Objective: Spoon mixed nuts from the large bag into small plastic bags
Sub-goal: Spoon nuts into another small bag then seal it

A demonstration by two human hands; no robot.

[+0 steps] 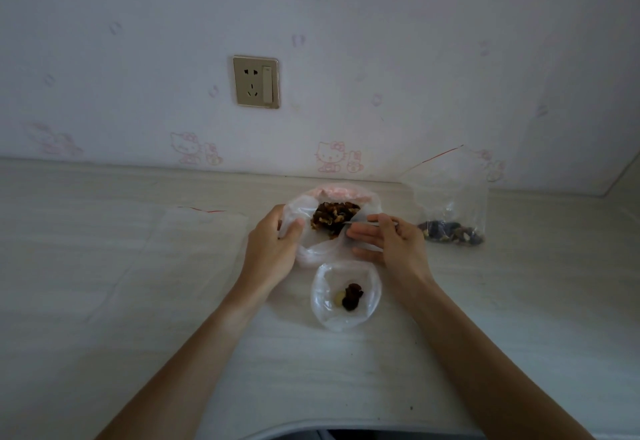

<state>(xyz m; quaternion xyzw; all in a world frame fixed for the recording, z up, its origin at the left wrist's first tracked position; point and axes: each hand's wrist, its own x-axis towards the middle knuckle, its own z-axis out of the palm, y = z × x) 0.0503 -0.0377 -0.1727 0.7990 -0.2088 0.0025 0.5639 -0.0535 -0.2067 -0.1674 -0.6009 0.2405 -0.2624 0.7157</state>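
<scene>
Head view shows our left hand (273, 243) gripping the large bag's (304, 211) rim to keep it open while our right hand (388, 237) pinches the spoon (353, 222) over the nuts (334, 217). We keep the small open bag (346, 295) just nearby, ready for filling.

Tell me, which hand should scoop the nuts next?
The right hand: it holds the spoon, tip at the nuts. The left hand grips the big bag open.

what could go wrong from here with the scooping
The small open bag stands unsupported near the table's front edge, so it may slump or tip when nuts drop in. The left hand holds only one side of the large bag, whose soft rim could fold onto the spoon in the right hand.
</scene>
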